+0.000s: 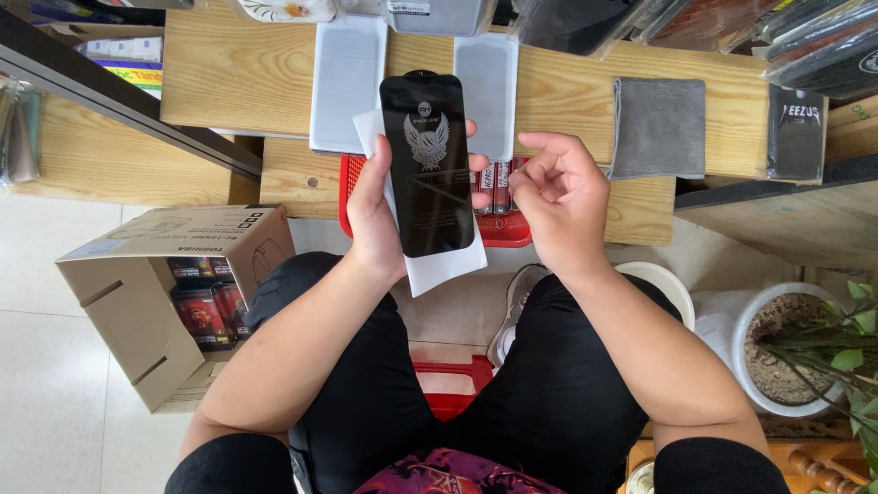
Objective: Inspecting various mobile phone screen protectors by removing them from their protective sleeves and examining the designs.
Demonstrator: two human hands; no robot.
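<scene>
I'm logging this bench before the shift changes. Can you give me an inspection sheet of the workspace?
Surface: wooden bench, light planks.
Job's things: black screen protector on a white sleeve, held upright in the left hand.
Clutter: two pale sheets, grey cloth, red basket.
Grippers: right hand empty, fingers curled, beside the protector.
Cables: nothing seen.
Surroundings: open cardboard box, potted plant, tiled floor.

Bright, even daylight; soft shadows under bench (567,91) front edge; mild glare on glossy black protector (428,169); sharp focus; slight wide-angle bend at frame edges
</scene>
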